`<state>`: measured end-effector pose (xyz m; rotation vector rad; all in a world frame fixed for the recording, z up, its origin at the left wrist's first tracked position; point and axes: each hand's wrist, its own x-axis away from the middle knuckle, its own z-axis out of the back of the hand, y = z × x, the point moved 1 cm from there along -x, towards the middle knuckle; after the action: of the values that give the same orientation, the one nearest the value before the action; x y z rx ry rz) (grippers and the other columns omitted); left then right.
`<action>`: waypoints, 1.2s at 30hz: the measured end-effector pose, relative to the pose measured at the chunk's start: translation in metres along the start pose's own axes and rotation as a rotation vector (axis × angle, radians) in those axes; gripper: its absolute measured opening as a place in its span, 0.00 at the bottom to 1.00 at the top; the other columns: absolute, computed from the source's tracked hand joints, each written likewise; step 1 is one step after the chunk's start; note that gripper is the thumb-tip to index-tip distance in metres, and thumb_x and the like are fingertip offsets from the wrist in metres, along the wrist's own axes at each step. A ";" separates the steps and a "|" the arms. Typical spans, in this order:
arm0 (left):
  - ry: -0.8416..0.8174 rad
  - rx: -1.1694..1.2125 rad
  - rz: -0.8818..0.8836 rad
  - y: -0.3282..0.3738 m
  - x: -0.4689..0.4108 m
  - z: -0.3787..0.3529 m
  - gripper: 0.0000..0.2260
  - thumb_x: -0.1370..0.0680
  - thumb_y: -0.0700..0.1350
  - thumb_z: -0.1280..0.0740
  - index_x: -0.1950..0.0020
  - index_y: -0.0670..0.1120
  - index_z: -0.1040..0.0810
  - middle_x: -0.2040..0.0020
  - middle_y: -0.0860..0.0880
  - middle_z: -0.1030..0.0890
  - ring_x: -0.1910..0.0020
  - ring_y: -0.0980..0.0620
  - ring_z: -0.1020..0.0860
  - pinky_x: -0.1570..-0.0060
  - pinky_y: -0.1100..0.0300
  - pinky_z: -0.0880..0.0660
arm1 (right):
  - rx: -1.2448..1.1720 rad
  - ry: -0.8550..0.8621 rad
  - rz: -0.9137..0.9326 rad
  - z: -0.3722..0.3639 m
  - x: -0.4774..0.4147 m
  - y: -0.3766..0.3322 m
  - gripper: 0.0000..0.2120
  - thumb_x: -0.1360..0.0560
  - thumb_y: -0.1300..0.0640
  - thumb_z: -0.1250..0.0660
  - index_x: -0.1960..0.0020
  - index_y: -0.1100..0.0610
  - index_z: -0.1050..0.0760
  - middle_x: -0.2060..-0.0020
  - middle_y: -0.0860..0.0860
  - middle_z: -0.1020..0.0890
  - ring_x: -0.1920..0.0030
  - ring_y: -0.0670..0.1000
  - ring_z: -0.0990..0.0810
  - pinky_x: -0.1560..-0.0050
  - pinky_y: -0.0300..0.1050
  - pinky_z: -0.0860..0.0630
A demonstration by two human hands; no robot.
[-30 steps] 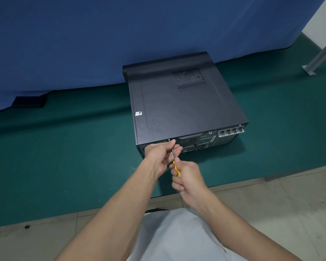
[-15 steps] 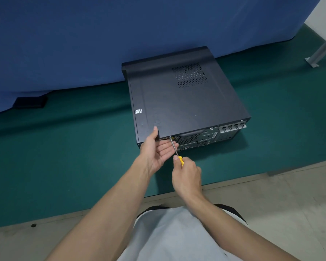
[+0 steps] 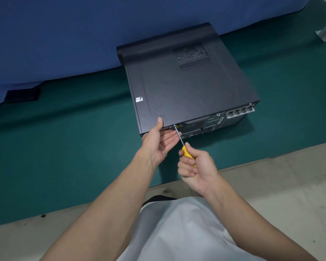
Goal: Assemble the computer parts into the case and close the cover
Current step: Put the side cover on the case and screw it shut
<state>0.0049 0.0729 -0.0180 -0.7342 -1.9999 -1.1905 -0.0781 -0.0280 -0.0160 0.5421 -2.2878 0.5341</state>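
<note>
Yellow-handled screwdriver [image 3: 186,152] is sitting gripped in the right hand [image 3: 197,167], butt hidden, steel tip touching the matte black case [image 3: 186,87] at six o'clock; left hand [image 3: 157,143], fingers straight, is bracing it.

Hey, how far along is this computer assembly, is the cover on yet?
Done: the cover sits closed on the case, so no inside parts show. In hand: the right hand grips a yellow screwdriver, tip at a rear screw, while the left hand steadies the cover's edge. Left: likely tightening that screw; other screws I cannot tell.
</note>
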 end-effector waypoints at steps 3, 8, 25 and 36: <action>-0.012 -0.014 0.010 -0.001 0.001 -0.001 0.24 0.21 0.55 0.35 0.42 0.33 0.24 0.52 0.37 0.16 0.55 0.43 0.15 0.64 0.57 0.19 | -0.268 -0.124 -0.151 0.005 0.001 -0.002 0.12 0.26 0.55 0.38 0.63 0.63 0.30 0.80 0.47 0.39 0.82 0.42 0.49 0.85 0.34 0.48; -0.030 -0.040 0.027 0.000 0.004 -0.006 0.23 0.19 0.56 0.40 0.49 0.34 0.23 0.57 0.38 0.15 0.60 0.44 0.15 0.66 0.58 0.19 | -0.014 0.097 0.033 0.003 -0.002 -0.001 0.13 0.23 0.53 0.36 0.60 0.62 0.30 0.78 0.49 0.35 0.82 0.43 0.42 0.84 0.35 0.44; -0.006 -0.059 0.027 0.002 0.007 -0.009 0.23 0.18 0.56 0.41 0.51 0.35 0.22 0.58 0.39 0.15 0.60 0.44 0.15 0.67 0.58 0.19 | 1.167 0.482 0.798 0.006 -0.012 0.015 0.21 0.21 0.54 0.38 0.71 0.58 0.35 0.77 0.49 0.34 0.72 0.54 0.37 0.66 0.49 0.37; 0.009 -0.068 0.027 0.001 0.007 -0.006 0.22 0.18 0.56 0.40 0.50 0.36 0.22 0.58 0.41 0.15 0.60 0.46 0.15 0.68 0.59 0.20 | -0.051 -0.045 0.130 0.009 -0.013 0.012 0.14 0.20 0.55 0.41 0.61 0.62 0.30 0.78 0.48 0.36 0.83 0.42 0.43 0.85 0.34 0.48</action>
<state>0.0027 0.0687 -0.0102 -0.7854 -1.9441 -1.2491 -0.0808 -0.0194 -0.0344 0.3857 -2.3842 0.5299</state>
